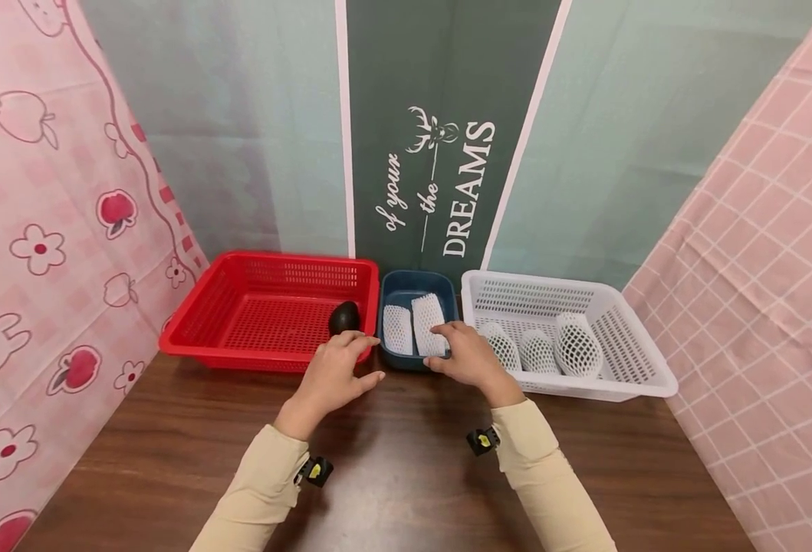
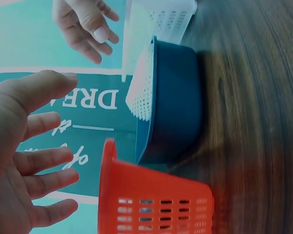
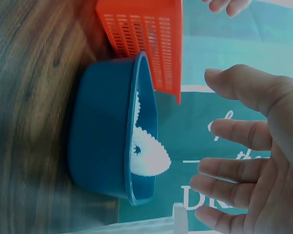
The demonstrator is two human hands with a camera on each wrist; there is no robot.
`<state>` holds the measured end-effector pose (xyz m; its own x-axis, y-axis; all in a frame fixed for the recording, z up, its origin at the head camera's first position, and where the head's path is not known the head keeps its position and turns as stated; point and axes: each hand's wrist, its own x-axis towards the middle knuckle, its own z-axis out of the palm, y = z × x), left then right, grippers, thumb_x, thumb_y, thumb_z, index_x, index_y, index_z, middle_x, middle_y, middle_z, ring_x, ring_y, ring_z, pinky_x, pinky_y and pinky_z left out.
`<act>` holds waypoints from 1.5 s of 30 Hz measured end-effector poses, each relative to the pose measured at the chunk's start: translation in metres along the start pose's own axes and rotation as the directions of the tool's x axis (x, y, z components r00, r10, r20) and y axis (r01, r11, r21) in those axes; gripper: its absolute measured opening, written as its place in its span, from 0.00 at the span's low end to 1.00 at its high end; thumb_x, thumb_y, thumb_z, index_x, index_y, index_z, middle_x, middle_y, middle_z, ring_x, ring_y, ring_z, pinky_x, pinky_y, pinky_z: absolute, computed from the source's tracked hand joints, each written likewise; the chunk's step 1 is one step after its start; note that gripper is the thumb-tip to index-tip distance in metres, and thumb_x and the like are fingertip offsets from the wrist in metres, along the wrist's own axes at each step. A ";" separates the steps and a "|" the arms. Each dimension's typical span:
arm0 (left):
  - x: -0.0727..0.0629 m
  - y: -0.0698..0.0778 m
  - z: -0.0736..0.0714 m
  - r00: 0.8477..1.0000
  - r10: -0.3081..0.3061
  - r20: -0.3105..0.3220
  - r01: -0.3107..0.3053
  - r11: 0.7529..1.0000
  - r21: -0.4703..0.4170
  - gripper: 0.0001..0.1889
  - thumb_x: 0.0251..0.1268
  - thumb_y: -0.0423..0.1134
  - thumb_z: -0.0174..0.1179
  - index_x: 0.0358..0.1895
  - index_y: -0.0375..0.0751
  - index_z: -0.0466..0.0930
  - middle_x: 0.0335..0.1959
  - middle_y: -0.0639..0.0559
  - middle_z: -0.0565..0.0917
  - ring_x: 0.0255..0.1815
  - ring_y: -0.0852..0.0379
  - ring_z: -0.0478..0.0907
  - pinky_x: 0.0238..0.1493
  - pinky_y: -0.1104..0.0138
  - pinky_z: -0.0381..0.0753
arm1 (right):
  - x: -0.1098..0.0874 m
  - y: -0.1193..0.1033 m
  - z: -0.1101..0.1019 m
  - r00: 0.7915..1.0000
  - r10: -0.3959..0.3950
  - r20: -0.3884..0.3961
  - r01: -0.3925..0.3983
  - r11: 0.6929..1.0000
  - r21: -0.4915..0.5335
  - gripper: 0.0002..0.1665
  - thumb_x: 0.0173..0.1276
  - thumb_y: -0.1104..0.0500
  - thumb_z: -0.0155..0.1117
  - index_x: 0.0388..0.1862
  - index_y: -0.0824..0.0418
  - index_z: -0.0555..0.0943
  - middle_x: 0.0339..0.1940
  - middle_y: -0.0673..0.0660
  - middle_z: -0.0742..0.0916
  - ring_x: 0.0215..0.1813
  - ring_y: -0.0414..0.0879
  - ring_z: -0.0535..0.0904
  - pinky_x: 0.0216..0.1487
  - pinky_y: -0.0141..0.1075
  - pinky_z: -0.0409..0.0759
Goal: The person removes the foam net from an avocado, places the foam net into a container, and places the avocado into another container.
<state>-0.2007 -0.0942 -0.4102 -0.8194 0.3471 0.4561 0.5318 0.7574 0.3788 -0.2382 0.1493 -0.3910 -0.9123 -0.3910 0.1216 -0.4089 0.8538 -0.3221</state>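
The left hand point(image 1: 335, 373), loose and holding nothing, is near the red basket point(image 1: 254, 360), where I see one dark fruit point(image 1: 343, 316) at right. The right hand point(image 1: 473, 357), also relaxed, is by two white foam nets point(image 1: 397, 330) in the blue bin point(image 1: 403, 362).

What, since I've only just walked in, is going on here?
A person's right hand is at the blue bin, which has two white foam nets inside; the left hand is near the red basket, where one dark oval thing lies. Both hands are empty. Three net-covered things sit in the white basket.
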 end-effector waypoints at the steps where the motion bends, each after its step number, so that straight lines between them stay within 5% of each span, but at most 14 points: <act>1: 0.000 0.001 0.001 1.000 0.012 0.000 -0.012 1.000 0.003 0.26 0.44 0.46 0.72 0.50 0.43 0.80 0.48 0.44 0.77 0.48 0.48 0.74 0.45 0.50 0.73 | 0.000 0.001 -0.001 1.000 0.001 -0.002 -0.001 1.000 0.006 0.32 0.56 0.48 0.68 0.57 0.63 0.76 0.54 0.64 0.78 0.53 0.58 0.74 0.50 0.52 0.72; 9: 0.004 0.009 0.007 0.992 0.122 0.025 -0.123 0.992 0.008 0.24 0.45 0.46 0.71 0.48 0.41 0.80 0.45 0.45 0.78 0.45 0.48 0.74 0.45 0.51 0.73 | 0.000 0.018 -0.010 0.999 0.007 -0.038 -0.007 1.000 -0.004 0.33 0.56 0.50 0.68 0.57 0.66 0.75 0.54 0.66 0.77 0.54 0.61 0.73 0.50 0.54 0.71; 27: 0.008 0.022 0.028 0.975 0.203 0.087 -0.208 0.977 0.053 0.23 0.49 0.48 0.69 0.50 0.43 0.80 0.44 0.47 0.78 0.46 0.50 0.73 0.45 0.54 0.72 | -0.011 0.057 -0.037 0.991 0.122 -0.052 -0.122 0.993 0.003 0.34 0.57 0.51 0.68 0.59 0.68 0.73 0.56 0.71 0.75 0.57 0.66 0.69 0.52 0.58 0.68; 45: 0.016 0.036 0.052 0.971 0.201 0.127 -0.211 0.975 0.071 0.22 0.52 0.51 0.66 0.50 0.47 0.80 0.45 0.48 0.78 0.46 0.51 0.75 0.43 0.58 0.73 | -0.032 0.091 -0.045 0.978 0.187 -0.097 -0.192 0.980 -0.051 0.34 0.57 0.52 0.66 0.57 0.73 0.72 0.54 0.75 0.74 0.55 0.69 0.69 0.50 0.60 0.68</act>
<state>-0.2053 -0.0324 -0.4313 -0.7166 0.5596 0.4164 0.6758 0.7047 0.2161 -0.2472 0.2548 -0.3822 -0.9703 -0.1898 0.1497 -0.2267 0.9295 -0.2908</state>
